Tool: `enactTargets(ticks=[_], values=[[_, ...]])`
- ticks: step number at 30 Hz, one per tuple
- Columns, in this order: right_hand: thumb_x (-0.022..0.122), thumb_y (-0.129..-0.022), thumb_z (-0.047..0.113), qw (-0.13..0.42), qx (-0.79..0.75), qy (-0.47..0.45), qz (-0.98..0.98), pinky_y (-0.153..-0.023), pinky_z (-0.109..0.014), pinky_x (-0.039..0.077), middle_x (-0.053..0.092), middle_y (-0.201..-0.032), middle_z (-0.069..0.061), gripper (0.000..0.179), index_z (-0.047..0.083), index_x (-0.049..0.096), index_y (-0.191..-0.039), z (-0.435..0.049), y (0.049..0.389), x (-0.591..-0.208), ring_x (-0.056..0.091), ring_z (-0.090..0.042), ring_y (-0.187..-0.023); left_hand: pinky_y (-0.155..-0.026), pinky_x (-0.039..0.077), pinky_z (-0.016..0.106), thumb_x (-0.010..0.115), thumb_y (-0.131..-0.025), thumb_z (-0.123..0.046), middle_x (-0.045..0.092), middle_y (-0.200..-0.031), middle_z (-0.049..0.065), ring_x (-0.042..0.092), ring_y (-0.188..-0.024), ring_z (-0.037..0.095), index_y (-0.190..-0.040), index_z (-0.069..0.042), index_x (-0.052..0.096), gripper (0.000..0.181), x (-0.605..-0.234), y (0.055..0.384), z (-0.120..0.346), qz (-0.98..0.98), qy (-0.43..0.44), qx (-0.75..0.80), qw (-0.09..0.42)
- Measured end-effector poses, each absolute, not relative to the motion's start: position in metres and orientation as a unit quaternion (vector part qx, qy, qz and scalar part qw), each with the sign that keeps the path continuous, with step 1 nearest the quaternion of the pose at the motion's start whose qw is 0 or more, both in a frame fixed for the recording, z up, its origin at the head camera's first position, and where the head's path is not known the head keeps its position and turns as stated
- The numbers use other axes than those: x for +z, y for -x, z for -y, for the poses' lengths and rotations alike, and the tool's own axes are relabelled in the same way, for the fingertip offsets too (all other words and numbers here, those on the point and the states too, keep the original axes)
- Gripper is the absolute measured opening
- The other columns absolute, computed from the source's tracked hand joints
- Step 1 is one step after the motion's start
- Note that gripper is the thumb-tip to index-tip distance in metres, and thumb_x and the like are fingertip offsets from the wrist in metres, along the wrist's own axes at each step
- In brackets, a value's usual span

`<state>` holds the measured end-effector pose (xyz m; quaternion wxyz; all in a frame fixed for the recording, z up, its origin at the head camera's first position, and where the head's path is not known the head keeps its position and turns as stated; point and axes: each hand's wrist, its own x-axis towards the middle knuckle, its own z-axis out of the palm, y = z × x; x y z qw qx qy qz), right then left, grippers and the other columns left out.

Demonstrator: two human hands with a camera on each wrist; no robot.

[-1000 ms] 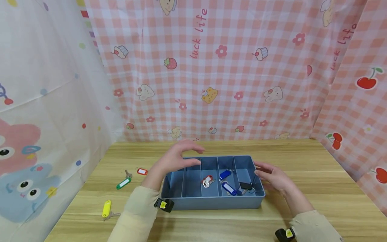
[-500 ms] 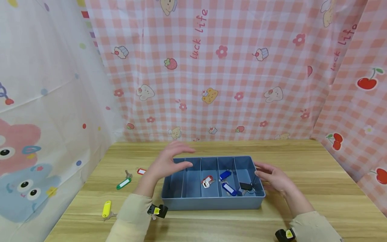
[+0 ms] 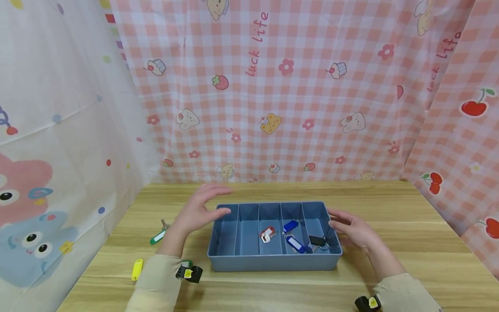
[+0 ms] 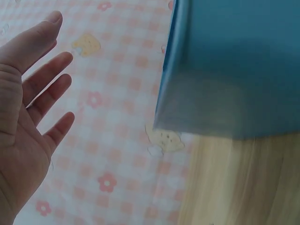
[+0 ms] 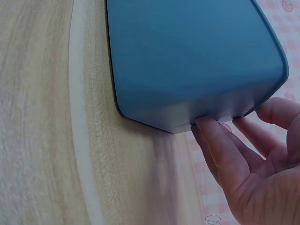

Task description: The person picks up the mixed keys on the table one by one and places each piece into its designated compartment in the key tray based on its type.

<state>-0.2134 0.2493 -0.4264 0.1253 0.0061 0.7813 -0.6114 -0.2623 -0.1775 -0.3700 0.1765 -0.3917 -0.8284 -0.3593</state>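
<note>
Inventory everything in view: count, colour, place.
box: 1, blue, table
red tag: 1, red, middle slot
blue tags: 2, blue, next slot right
fob: 1, black, rightmost slot
green tags: 2, green, table left, one obscured
yellow tag: 1, yellow, table left
keys: several, silver, by tags
table: 1, brown, below
curtain: 1, pink, behind
sheet: 1, white, left
cameras: 2, black, wrists
sleeves: 2, beige, forearms
left grip: 1, left of box
right grip: 1, at box's right

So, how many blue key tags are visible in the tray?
2: the rear blue key tag and the front blue key tag, both in the fourth compartment from the left.
</note>
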Motion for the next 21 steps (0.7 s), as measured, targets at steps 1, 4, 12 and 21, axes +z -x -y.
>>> enactTargets(ticks=[1,4,12,21], values=[[0.057,-0.102,0.02,0.125,-0.612,-0.006,-0.781,-0.093,-0.054,0.049,0.041,-0.143,-0.033,0.058,-0.002,0.034,-0.151,-0.249,0.213,-0.426,0.055,-0.038,-0.119,-0.102,0.04,0.051,0.084,-0.08,-0.014,0.064,-0.128,0.005,0.051,-0.123,0.026,-0.125,-0.011,0.067,0.048,-0.371,0.263,0.18,0.83,0.388,-0.36,0.175],[0.057,-0.102,0.02,0.125,-0.613,-0.004,-0.78,-0.093,-0.054,0.049,0.041,-0.144,-0.033,0.058,-0.002,0.034,-0.151,-0.25,0.214,-0.427,0.055,-0.039,-0.12,-0.102,0.04,0.052,0.084,-0.079,-0.013,0.064,-0.128,0.006,0.051,-0.123,0.028,-0.126,-0.01,0.066,0.05,-0.372,0.265,0.188,0.835,0.377,-0.36,0.175],[0.057,-0.102,0.019,0.122,-0.615,-0.003,-0.779,-0.093,-0.054,0.049,0.04,-0.145,-0.033,0.057,-0.002,0.034,-0.151,-0.25,0.214,-0.427,0.055,-0.038,-0.119,-0.099,0.042,0.053,0.086,-0.076,-0.009,0.065,-0.124,0.013,0.054,-0.117,0.034,-0.124,-0.004,0.067,0.051,-0.378,0.271,0.209,0.847,0.354,-0.342,0.203],[0.057,-0.102,0.019,0.119,-0.617,-0.002,-0.778,-0.093,-0.053,0.049,0.037,-0.147,-0.033,0.058,-0.002,0.035,-0.151,-0.25,0.215,-0.43,0.056,-0.037,-0.118,-0.101,0.039,0.056,0.085,-0.077,-0.011,0.062,-0.128,0.017,0.051,-0.121,0.038,-0.127,-0.002,0.064,0.055,-0.384,0.273,0.228,0.868,0.301,-0.345,0.191]])
